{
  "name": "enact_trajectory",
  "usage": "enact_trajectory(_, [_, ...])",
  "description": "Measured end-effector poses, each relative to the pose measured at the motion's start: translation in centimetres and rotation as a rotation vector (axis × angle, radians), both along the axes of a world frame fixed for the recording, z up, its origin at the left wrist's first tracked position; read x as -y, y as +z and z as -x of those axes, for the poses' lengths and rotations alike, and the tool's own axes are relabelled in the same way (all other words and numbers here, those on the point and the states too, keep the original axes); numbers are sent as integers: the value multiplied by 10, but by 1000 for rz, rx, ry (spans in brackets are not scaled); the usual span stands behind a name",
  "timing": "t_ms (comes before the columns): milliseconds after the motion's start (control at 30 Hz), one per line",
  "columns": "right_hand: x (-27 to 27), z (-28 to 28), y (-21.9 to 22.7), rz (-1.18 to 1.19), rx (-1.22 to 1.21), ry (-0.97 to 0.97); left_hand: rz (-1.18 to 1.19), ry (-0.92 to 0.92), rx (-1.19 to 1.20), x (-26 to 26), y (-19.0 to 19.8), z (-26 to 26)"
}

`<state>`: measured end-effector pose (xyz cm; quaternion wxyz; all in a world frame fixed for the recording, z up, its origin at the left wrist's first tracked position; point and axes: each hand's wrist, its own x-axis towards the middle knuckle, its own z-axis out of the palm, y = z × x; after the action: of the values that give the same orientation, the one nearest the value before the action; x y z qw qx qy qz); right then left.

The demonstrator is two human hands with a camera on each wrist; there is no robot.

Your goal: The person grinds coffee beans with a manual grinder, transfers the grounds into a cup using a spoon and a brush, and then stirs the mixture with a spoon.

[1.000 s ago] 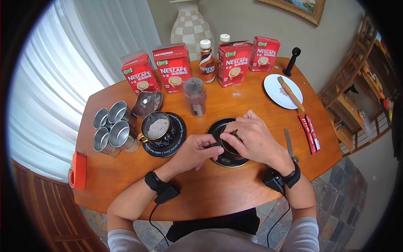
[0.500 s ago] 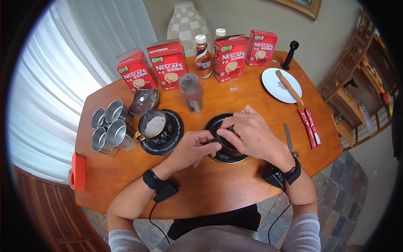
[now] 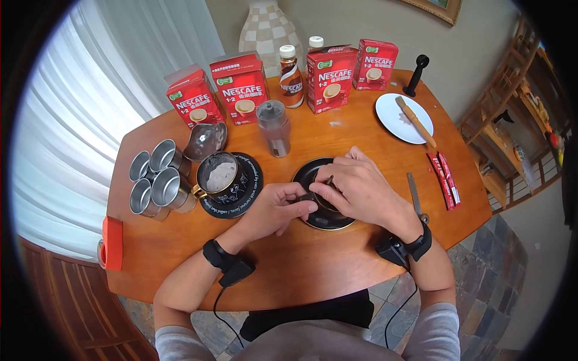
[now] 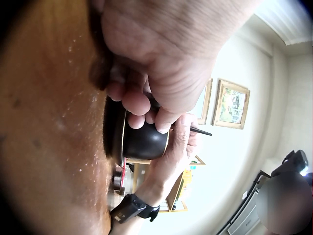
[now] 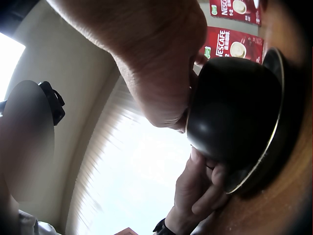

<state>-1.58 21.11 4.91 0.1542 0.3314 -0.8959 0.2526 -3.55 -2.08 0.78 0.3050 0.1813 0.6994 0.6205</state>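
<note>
A black cup point(image 5: 234, 107) with a thin gold rim stands upright on a black saucer point(image 3: 328, 226) in front of the person. The left hand point(image 3: 283, 207) pinches the cup's handle from the left. Over the cup's mouth, the right hand point(image 3: 361, 189) pinches a thin dark stick point(image 4: 201, 131), whose upper end pokes out past the fingers in the left wrist view. Its lower end is hidden by the hand and cup wall. Left of the hands, a second black cup point(image 3: 233, 191) holds pale powder and sits on a lettered black saucer point(image 3: 256, 186).
Metal cups point(image 3: 170, 188) and a dark glass bowl point(image 3: 206, 142) stand left. A grinder point(image 3: 274, 129), red Nescafe boxes point(image 3: 244, 96) and a bottle point(image 3: 291, 84) stand behind. Right lie a white plate point(image 3: 394, 123) with a brush point(image 3: 416, 122), red sachets point(image 3: 445, 180) and a metal spoon point(image 3: 414, 192).
The head view has tilted a little, so the table's things sit slightly higher in it. Both hands stay at the cup, with the right fingers still around the stick.
</note>
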Motion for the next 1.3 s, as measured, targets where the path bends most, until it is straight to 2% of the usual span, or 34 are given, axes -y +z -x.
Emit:
enact_trajectory(233, [0,-1,-3,-39,-1,-7,76,-28,-37,-1,0,5])
enact_trajectory(1300, [1,-1,-2,-28,4,-1,1,-5,2,0,-1,3])
